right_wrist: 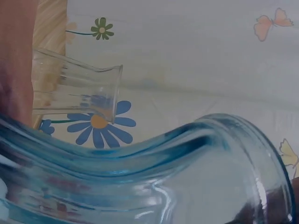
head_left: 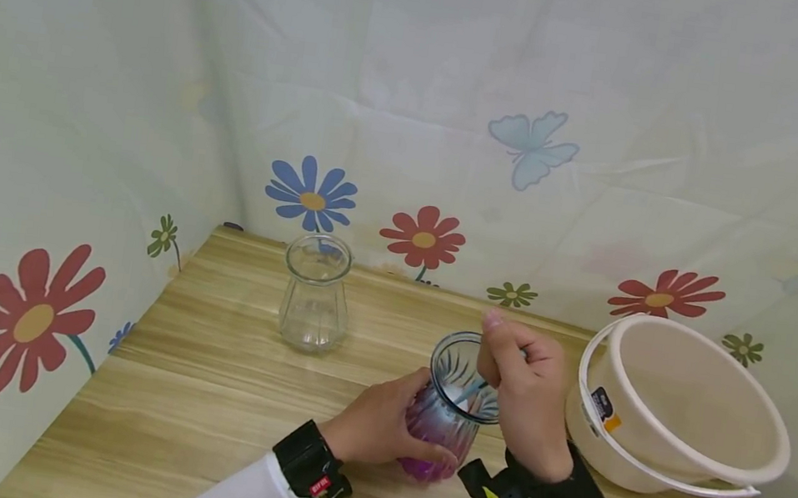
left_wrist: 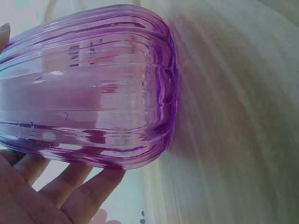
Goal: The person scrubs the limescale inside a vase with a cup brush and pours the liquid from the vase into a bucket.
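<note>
Stick [head_left: 473,390] in vase [head_left: 443,433], bucket [head_left: 635,438] right, jar [head_left: 314,309] behind left, tabletop [head_left: 200,378] beneath all

The blue stick [head_left: 472,392] is partly hidden by the right hand [head_left: 528,388]; the tinted vase [left_wrist: 93,88] is cut off in both wrist views.

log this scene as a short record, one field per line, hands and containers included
left hand: the left hand grips the tinted vase, purple below and blue above
right hand: the right hand holds a blue stick reaching into that vase
clear vase: upright, behind and left of the tinted one
bucket: pale, handle lowered, at right
surface: wood-grain table
backdrop: flower-print cloth
</note>
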Demonstrator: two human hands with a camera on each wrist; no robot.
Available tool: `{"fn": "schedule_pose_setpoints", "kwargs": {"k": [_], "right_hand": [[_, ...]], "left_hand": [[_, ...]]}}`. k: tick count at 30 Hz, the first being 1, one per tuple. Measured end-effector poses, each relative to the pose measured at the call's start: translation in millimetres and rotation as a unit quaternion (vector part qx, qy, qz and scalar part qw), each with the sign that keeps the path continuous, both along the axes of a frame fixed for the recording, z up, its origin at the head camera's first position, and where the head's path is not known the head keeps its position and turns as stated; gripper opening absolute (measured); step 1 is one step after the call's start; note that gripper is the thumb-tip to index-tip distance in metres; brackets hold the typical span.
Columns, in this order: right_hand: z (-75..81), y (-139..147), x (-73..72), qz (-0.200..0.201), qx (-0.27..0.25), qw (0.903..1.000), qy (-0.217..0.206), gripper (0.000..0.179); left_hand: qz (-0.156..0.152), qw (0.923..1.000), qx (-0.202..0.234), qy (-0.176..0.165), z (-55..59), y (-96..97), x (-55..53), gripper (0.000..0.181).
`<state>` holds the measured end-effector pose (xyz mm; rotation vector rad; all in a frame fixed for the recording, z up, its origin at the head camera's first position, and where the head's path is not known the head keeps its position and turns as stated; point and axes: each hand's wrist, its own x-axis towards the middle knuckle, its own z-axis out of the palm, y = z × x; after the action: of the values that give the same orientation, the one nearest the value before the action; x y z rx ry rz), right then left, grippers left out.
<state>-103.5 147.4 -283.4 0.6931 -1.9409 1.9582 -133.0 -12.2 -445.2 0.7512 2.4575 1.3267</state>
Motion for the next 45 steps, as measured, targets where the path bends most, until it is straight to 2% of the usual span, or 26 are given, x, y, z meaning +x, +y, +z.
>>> {"fn": "schedule_pose_setpoints", "kwargs": {"k": [4, 11, 18, 25, 31, 40, 45], "right_hand": [[-1.0, 1.0, 1.1, -0.010, 0.027, 0.9996, 0.005, 0.049], [-0.9, 4.4, 3.6, -0.014, 0.013, 0.9995, 0.027, 0.047], [0.3, 2.1, 5.2, -0.031, 0.045, 0.9985, -0.008, 0.048], [9.6, 2.9, 11.7, -0.030, 0.045, 0.9982, -0.026, 0.049], [3.5, 1.8, 9.6, -0.034, 0.059, 0.9965, -0.048, 0.051], [6.6, 6.1, 11.6, -0.003, 0.001, 1.0000, -0.005, 0.050], [14.1, 9.6, 12.5, 0.037, -0.048, 0.9979, 0.024, 0.049]], "left_hand": [[-0.001, 1.0000, 0.000, -0.001, 0.5, 0.0, 0.1, 0.097], [-0.004, 1.0000, 0.005, 0.003, 2.2, -0.1, 0.8, 0.098], [0.000, 1.0000, 0.005, 0.006, 1.4, -0.6, 1.0, 0.095], [-0.003, 0.9999, 0.011, 0.009, -0.5, -0.6, 0.0, 0.096], [-0.002, 0.9998, 0.011, 0.015, -0.4, -0.2, -0.3, 0.094], [-0.002, 0.9997, 0.007, 0.025, -0.1, -0.7, -0.1, 0.095], [-0.002, 0.9996, 0.000, 0.027, -1.5, -0.2, -0.4, 0.096]]}}
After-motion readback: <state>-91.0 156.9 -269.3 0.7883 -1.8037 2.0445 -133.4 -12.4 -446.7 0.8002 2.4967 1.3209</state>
